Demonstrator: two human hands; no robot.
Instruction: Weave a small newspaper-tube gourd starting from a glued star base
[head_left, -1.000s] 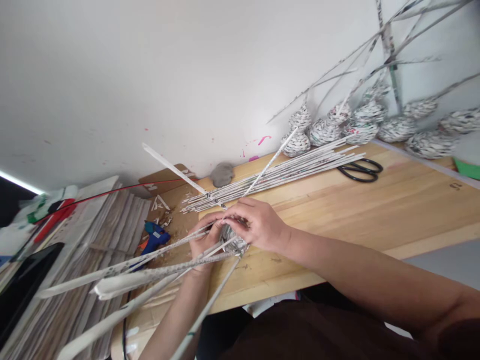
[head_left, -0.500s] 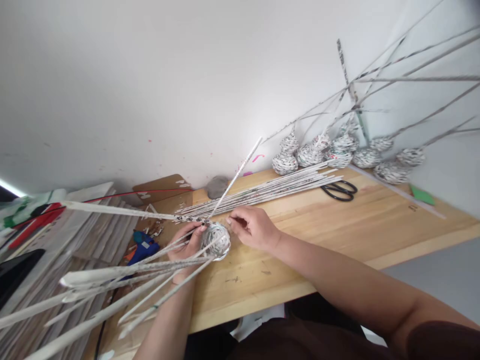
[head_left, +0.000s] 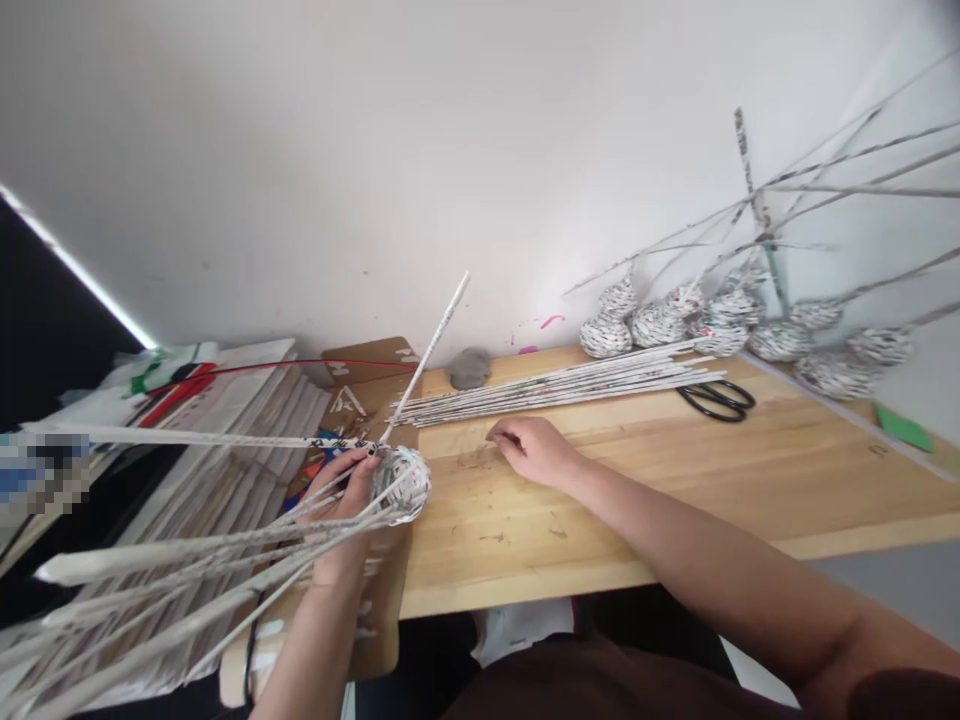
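My left hand [head_left: 346, 488] grips a small round piece woven from rolled paper [head_left: 405, 485], with its fingers closed at the piece's left side. Long paper strands [head_left: 172, 555] fan out from it to the left, and one paper stick [head_left: 427, 355] rises from it at a slant. My right hand [head_left: 529, 450] is apart from the weaving, over the wooden table [head_left: 525, 570], its thumb and fingertips pinched together. Whatever may be between those fingertips is too small to make out. Behind the hands lies a bundle of thin paper sticks [head_left: 555, 390].
Black-handled scissors [head_left: 716, 400] lie right of the bundle. Several woven gourd shapes [head_left: 606, 335] line the wall, some with long strands sticking out. A grey round lump [head_left: 469, 368] sits at the back. Stacked papers [head_left: 247, 440] fill the left side.
The view has turned, so the table appears shifted right. My left hand and the woven piece are further left in view, and my right hand has drawn away from the piece.
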